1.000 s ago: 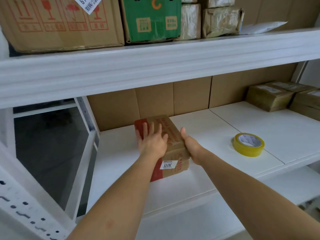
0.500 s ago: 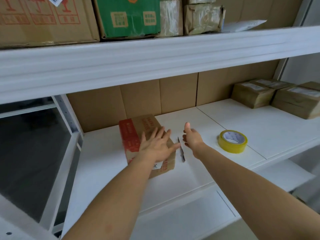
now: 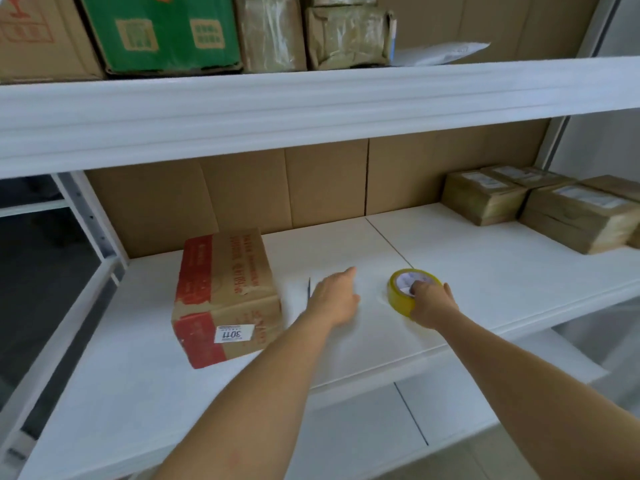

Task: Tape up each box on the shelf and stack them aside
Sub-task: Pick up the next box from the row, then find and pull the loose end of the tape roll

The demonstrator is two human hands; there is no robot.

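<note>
White shelving fills the head view, a smooth white shelf board [image 3: 467, 268] backed by plain brown corrugated card. On it, to the left, lies the cardboard box [image 3: 227, 296], a brown oblong with red bands at its left edge and red printed lines along its top that are too blurred to read. Its near face carries a small white sticker [image 3: 232, 333], upside down, with the number 3011. A torn scrap of tape shows on its top edge.

Well apart at the far right of the same board sit several taped boxes [image 3: 540, 202], squat brown parcels under glossy tape with pale labels I cannot read. The shelf above holds a green carton [image 3: 159, 29] with tan squares of print, a brown carton with red marks, and crinkly tape-wrapped parcels [image 3: 311, 29].

The tape roll [image 3: 403, 296] is a yellow ring with a white core, lying right of the box and clear of it. The right hand [image 3: 431, 303] grips its near side, fingers curled over the rim and into the core. The left hand [image 3: 337, 294] hangs between box and roll, fingers reaching forward and holding nothing; it is motion-blurred, so whether it touches the board is hard to tell. A thin dark blade-like thing [image 3: 309, 289], possibly a cutter, lies just left of that hand.
</note>
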